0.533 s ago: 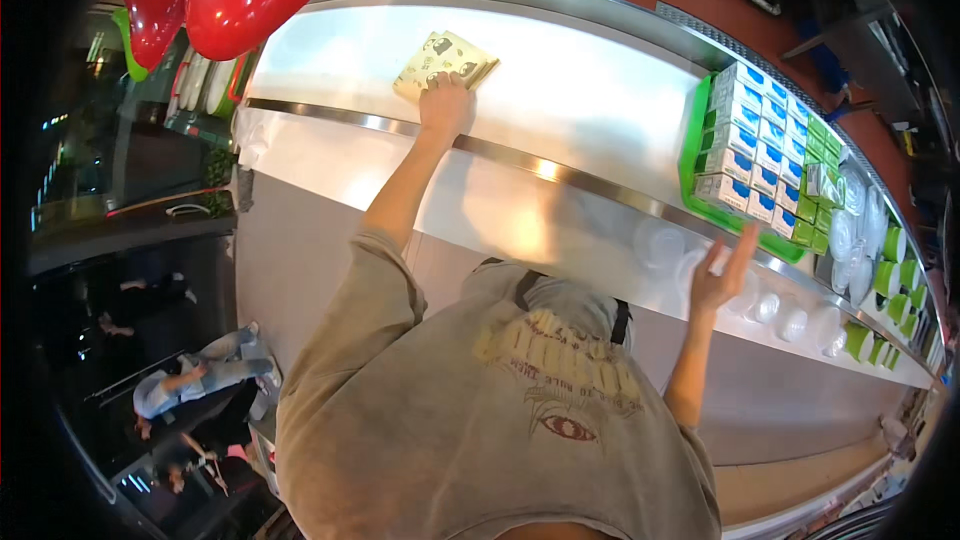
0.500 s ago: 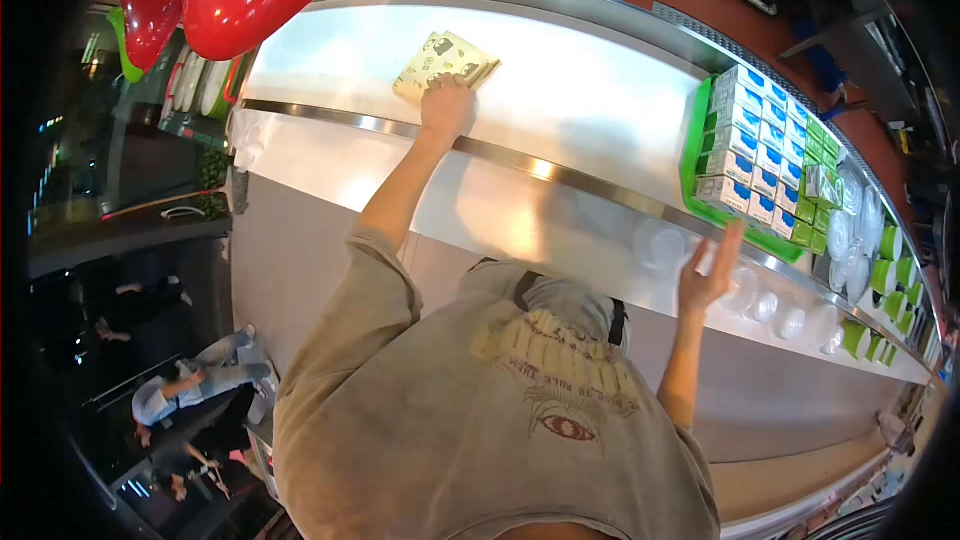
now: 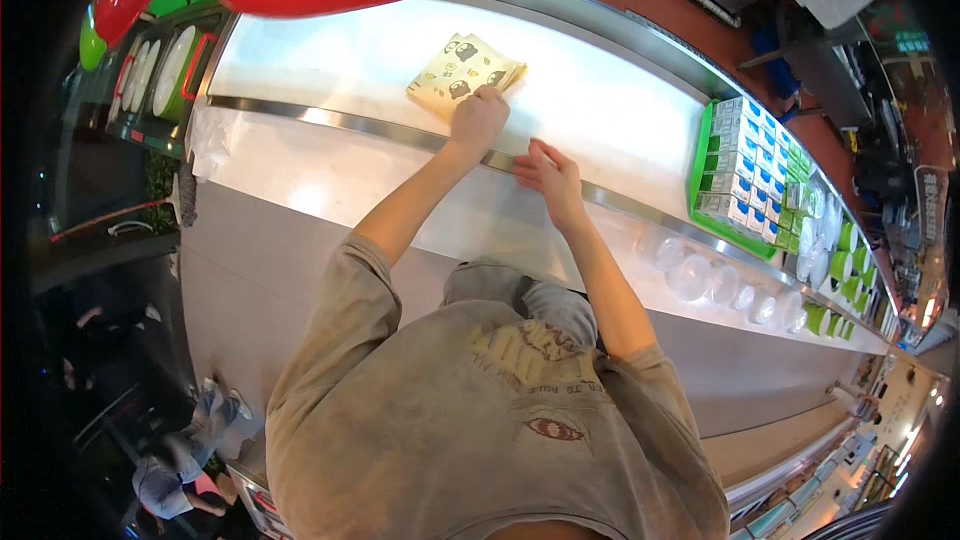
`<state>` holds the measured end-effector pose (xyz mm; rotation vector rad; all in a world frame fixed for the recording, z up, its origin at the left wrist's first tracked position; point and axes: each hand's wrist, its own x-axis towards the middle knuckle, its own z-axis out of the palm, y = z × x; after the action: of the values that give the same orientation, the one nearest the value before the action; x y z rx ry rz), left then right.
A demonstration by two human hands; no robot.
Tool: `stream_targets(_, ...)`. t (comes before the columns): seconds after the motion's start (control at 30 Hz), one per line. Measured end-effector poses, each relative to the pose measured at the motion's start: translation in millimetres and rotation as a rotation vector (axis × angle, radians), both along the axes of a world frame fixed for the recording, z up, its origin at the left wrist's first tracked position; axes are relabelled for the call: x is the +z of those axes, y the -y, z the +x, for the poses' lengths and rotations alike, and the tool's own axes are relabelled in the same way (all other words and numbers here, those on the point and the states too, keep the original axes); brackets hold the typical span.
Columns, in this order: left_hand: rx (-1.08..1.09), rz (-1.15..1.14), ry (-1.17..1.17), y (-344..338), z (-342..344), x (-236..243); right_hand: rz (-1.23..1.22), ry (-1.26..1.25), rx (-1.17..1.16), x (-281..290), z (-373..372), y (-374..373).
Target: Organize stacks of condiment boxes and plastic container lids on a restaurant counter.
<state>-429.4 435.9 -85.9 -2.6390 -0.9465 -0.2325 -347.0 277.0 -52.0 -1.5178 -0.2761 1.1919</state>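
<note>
1. The yellow cartoon-printed paper point(image 3: 460, 70) lies on the tabletop point(image 3: 300, 62), by its near steel edge point(image 3: 330, 118).
2. Your left grip point(image 3: 480, 118) curls at the paper's near-right corner; whether it pinches, I cannot tell.
3. Your right grip point(image 3: 555, 182), fingers loosely spread, looks empty at that edge.
4. The step seems to be steadying the paper; two-handed contact would call for reaching forward and left.

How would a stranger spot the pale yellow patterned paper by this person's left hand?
Find the long white counter with a shiny metal strip along it. On it, touching the person's left hand, is a flat, pale yellow, four-cornered paper. Its dark printed figures set it apart from the white-and-blue boxes in the bright green tray farther right.
</note>
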Motion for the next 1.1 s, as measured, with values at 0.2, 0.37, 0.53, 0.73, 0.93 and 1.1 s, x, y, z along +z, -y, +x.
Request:
stream_targets(0.2,-0.057,-0.124,0.180,33,-26,22,-0.017,-0.266,-0.054,23,-14,-42)
stream_targets(0.37,-0.136,-0.178,0.338,88,-29,7,0.083,-0.418,-0.060,15,-20,-30)
stream_targets(0.53,-0.176,-0.388,0.303,125,-31,31,0.015,-0.259,-0.173,15,-15,0)
stream_targets(0.73,-0.153,-0.882,0.600,126,-26,57,-0.065,0.067,-0.249,-3,21,23)
stream_targets(0.93,-0.091,-0.964,0.985,88,-13,62,0.085,0.713,-0.215,14,58,42)
stream_targets(1.1,-0.128,-1.248,1.206,80,23,38,0.038,0.821,-0.125,-11,64,61)
